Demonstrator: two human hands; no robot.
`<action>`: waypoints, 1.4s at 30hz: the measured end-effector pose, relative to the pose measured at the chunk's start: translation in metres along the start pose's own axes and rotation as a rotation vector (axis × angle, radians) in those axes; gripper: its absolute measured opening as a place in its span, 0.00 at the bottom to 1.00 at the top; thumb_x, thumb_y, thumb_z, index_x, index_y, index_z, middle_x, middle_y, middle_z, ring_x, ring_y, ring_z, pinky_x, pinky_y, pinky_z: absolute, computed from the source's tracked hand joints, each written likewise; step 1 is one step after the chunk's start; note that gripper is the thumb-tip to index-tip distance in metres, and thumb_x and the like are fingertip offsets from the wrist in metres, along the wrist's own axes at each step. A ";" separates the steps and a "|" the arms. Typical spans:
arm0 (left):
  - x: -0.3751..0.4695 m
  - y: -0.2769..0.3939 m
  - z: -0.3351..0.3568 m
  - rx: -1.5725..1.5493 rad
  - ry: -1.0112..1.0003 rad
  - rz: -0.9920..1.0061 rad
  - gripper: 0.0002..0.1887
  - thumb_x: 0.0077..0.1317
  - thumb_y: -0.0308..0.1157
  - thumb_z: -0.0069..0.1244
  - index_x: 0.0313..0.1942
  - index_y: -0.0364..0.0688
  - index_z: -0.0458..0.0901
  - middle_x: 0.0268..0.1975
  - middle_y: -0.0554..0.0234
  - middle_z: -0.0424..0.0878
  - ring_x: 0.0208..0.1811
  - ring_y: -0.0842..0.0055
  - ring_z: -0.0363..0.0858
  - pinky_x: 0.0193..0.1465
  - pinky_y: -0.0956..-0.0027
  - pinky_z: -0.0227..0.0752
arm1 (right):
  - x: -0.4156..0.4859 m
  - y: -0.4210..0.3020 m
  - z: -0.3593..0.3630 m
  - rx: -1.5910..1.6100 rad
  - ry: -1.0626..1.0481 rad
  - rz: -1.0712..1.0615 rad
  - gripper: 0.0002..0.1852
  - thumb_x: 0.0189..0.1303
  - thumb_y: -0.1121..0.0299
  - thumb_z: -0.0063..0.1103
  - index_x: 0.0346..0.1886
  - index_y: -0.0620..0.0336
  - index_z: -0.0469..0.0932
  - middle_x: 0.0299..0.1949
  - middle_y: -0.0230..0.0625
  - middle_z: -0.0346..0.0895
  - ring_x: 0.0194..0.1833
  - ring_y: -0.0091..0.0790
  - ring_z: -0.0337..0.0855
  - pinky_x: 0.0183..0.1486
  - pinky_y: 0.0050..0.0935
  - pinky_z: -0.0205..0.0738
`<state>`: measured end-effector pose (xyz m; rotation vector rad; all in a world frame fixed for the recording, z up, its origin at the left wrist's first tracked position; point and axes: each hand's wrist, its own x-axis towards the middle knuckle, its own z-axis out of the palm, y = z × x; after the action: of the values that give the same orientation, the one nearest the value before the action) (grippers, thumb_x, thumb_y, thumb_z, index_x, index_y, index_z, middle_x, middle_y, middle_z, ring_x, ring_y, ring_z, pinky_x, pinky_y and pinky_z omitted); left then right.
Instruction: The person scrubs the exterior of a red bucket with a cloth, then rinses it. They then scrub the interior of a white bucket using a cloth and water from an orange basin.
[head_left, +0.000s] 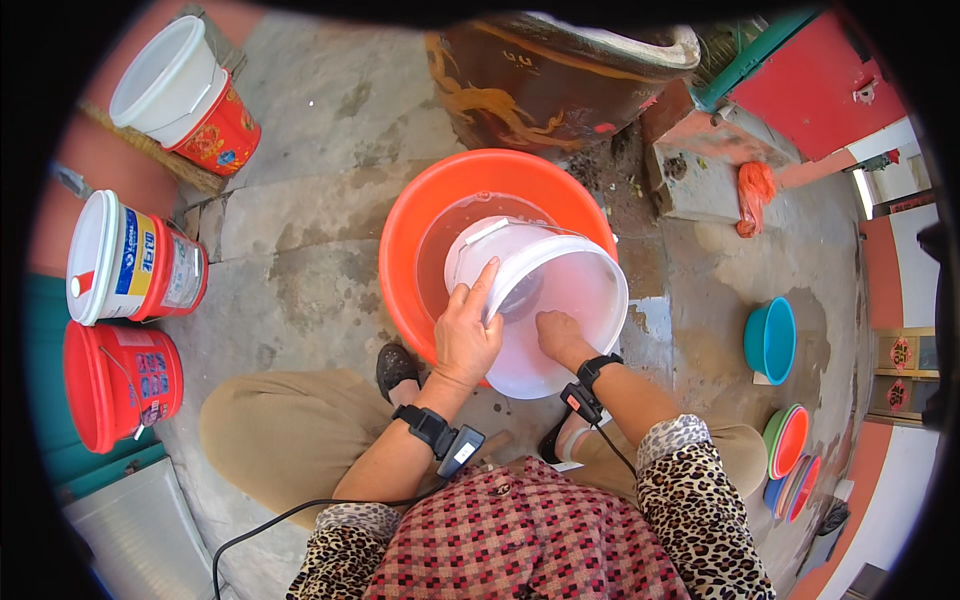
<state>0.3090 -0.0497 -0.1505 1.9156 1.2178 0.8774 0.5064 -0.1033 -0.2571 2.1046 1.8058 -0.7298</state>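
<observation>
A white plastic bucket (517, 383) is tilted in a large orange plastic basin (402, 225), its mouth facing me. Water (435, 259) lies in the basin around the bucket's lower part. My left hand (466, 330) grips the near left of the bucket's rim, with the index finger stretched along the outer wall. The bucket's wire handle with its white grip (487, 231) rests on the far side. Inside the bucket, my right hand (561, 334) is curled near the inner wall; whether its fingers hold anything is hidden.
A brown glazed vat (540, 90) stands just beyond the basin. At the left are stacked buckets (169, 82), a lidded bucket (112, 259) and a red bucket (124, 386). A teal basin (770, 341) and stacked coloured basins (791, 442) sit right on wet concrete. A cable (277, 514) runs from my left wristband.
</observation>
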 end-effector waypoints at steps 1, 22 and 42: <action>0.000 -0.001 0.001 -0.003 0.004 -0.004 0.42 0.53 0.22 0.54 0.72 0.58 0.71 0.35 0.53 0.71 0.34 0.57 0.79 0.40 0.57 0.78 | 0.004 -0.022 0.011 0.183 -0.034 0.050 0.11 0.61 0.71 0.55 0.41 0.65 0.83 0.45 0.55 0.85 0.48 0.56 0.86 0.54 0.48 0.79; 0.012 0.007 0.001 -0.004 -0.083 -0.058 0.40 0.56 0.16 0.50 0.70 0.57 0.75 0.36 0.51 0.74 0.35 0.57 0.81 0.42 0.60 0.79 | 0.076 -0.033 0.070 0.460 0.075 -0.091 0.09 0.58 0.68 0.64 0.38 0.62 0.86 0.43 0.52 0.87 0.44 0.50 0.89 0.47 0.39 0.82; 0.014 0.002 0.005 -0.012 -0.076 -0.044 0.40 0.55 0.14 0.46 0.69 0.55 0.75 0.33 0.51 0.71 0.32 0.59 0.77 0.41 0.62 0.76 | 0.112 -0.033 0.107 0.373 0.045 -0.249 0.13 0.62 0.67 0.58 0.45 0.60 0.86 0.47 0.49 0.86 0.54 0.50 0.85 0.57 0.45 0.78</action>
<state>0.3189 -0.0381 -0.1491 1.8886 1.2023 0.7806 0.4642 -0.0582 -0.4033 2.1451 2.1188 -1.1705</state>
